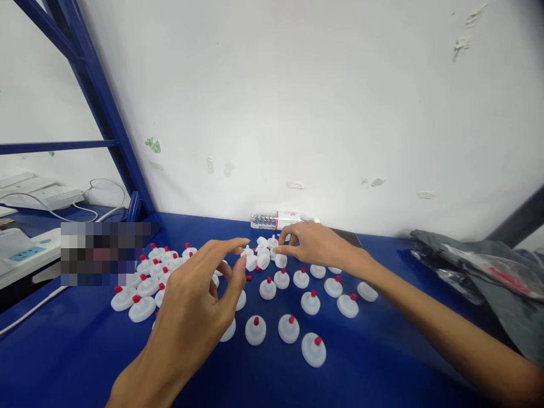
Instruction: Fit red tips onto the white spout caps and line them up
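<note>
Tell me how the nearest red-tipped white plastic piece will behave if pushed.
The red-tipped white plastic piece would probably slide rather than tip, lying wide side down on the blue tabletop. It is likely light and stiff, given its small, molded look.

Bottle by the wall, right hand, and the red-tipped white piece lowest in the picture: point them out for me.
Bottle point(264, 220), head view: on its clear ribbed body.
Right hand point(312, 242), head view: on the back of the hand.
Red-tipped white piece point(312, 355), head view: on its round white base.
</note>
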The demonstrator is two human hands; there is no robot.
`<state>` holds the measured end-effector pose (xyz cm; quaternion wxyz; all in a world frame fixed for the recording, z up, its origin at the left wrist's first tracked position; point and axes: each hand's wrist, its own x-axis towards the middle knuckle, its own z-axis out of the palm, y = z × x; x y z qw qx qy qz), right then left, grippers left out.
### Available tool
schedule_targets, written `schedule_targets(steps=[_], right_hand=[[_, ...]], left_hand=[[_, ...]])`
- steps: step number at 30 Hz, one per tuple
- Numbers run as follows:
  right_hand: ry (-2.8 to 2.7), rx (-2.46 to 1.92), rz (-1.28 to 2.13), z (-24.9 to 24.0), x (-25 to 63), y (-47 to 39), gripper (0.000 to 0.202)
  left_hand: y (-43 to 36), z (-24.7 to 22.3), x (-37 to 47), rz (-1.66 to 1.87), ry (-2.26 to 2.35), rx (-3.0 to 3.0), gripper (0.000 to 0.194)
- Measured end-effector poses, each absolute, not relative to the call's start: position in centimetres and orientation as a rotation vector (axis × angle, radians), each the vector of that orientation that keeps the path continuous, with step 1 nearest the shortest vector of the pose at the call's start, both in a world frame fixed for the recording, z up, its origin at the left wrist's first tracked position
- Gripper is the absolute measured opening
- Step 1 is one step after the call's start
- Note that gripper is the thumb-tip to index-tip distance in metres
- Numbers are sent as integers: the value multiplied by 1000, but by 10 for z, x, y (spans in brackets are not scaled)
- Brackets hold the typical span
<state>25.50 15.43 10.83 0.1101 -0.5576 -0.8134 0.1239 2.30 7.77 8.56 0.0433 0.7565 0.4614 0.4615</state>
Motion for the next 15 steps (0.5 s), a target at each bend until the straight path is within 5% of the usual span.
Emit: schedule_targets(steps=[9, 15], right_hand=[[-2363, -1746, 324, 103, 257, 160, 28], [-2220, -1224, 1051, 136, 249, 139, 35]], left_hand=[[80, 85, 22, 1377, 1418, 2333, 21], [81, 82, 23, 1261, 1499, 2273, 38]])
